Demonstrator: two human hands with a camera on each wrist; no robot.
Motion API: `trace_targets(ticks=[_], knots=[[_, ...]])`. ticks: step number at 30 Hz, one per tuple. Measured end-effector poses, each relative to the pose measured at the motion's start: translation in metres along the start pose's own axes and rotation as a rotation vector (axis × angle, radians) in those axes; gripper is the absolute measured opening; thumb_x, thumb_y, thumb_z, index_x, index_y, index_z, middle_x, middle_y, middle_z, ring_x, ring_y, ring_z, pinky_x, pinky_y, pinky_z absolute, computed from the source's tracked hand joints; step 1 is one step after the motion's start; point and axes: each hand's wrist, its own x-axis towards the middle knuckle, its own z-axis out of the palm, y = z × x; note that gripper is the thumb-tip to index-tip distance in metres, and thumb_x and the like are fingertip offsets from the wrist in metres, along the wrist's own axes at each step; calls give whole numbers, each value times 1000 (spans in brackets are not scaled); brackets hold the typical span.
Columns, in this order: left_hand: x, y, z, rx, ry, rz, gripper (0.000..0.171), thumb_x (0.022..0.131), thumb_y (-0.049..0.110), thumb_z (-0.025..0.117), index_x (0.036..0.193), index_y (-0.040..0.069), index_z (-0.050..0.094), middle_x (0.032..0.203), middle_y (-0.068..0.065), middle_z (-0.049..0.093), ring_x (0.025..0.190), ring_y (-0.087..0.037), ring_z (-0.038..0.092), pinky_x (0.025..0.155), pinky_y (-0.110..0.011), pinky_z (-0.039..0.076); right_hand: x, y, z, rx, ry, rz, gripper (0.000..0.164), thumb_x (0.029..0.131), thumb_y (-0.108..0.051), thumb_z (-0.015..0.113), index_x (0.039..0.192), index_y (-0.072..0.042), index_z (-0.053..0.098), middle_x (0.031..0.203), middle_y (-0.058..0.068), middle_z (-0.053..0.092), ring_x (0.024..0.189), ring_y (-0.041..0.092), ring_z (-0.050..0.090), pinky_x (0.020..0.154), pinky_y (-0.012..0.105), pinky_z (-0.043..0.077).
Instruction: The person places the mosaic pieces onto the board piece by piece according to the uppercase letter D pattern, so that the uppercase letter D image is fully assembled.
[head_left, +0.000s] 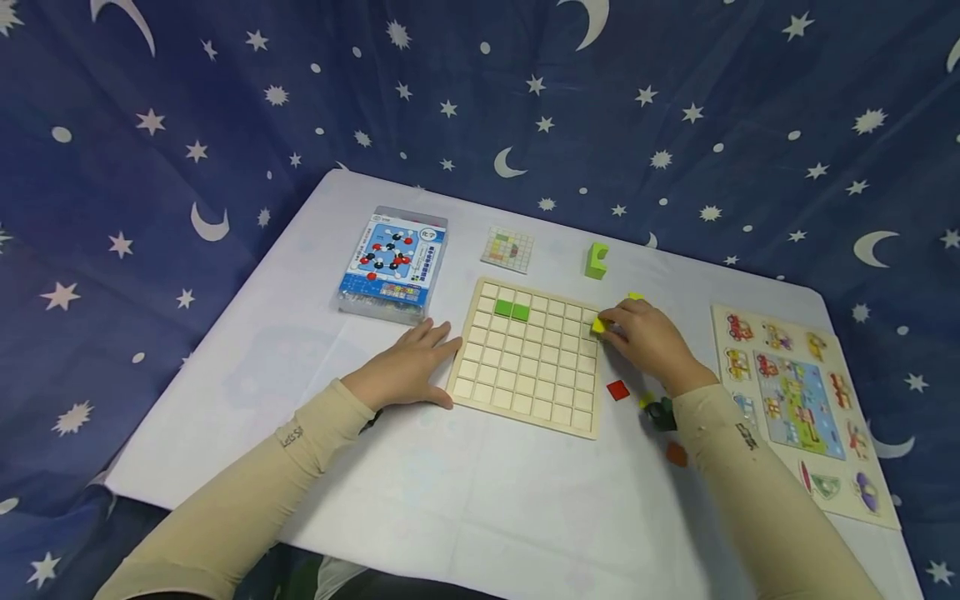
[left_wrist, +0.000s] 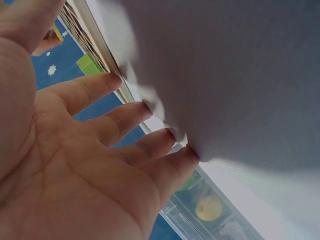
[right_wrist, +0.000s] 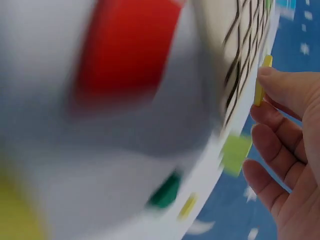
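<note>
A wooden grid board (head_left: 525,367) lies mid-table with two green square tiles (head_left: 512,310) side by side near its upper left. My right hand (head_left: 648,337) pinches a yellow tile (head_left: 597,325) between thumb and index finger, over the board's right edge. In the right wrist view that yellow tile (right_wrist: 263,80) shows edge-on, the other fingers loosely bent. My left hand (head_left: 405,367) rests on the table with fingers spread at the board's left edge. In the left wrist view the fingertips (left_wrist: 192,152) touch the white tablecloth.
A red tile (head_left: 618,390) and several dark and orange pieces lie right of the board. Behind it are a pattern card (head_left: 507,249) and a light-green notched block (head_left: 596,261). A boxed molecule set (head_left: 393,264) stands left; a picture puzzle (head_left: 802,408) lies far right.
</note>
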Motion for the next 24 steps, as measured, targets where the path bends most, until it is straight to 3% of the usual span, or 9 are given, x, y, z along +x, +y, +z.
trace_targets(ticks=[5, 10, 18, 24], knots=[[1, 0, 0, 11, 3, 5, 101, 77, 52, 79, 155, 9, 32, 163, -19, 18, 150, -43, 8, 121, -54, 14, 26, -31, 8, -3, 9, -103, 31, 90, -18, 75, 118, -6, 71, 106, 10, 66, 97, 27, 61, 86, 44, 51], [1, 0, 0, 10, 6, 6, 101, 77, 52, 79, 155, 9, 32, 163, -19, 18, 150, -43, 8, 121, -54, 14, 44, -48, 17, 22, -14, -131, 30, 92, -19, 73, 119, -7, 70, 108, 9, 65, 100, 26, 60, 90, 43, 51], [0, 1, -1, 3, 7, 11, 101, 77, 52, 79, 155, 9, 32, 163, -19, 19, 150, -43, 8, 121, -54, 14, 57, -61, 24, 31, 1, -189, 25, 93, -17, 71, 115, -6, 72, 105, 9, 66, 94, 25, 61, 82, 40, 53], [0, 1, -1, 15, 8, 16, 100, 78, 51, 79, 155, 9, 32, 162, -20, 19, 150, -43, 9, 121, -53, 14, 58, -62, 28, 34, 10, -174, 24, 93, -19, 70, 114, -7, 73, 104, 8, 65, 92, 23, 60, 79, 38, 53]])
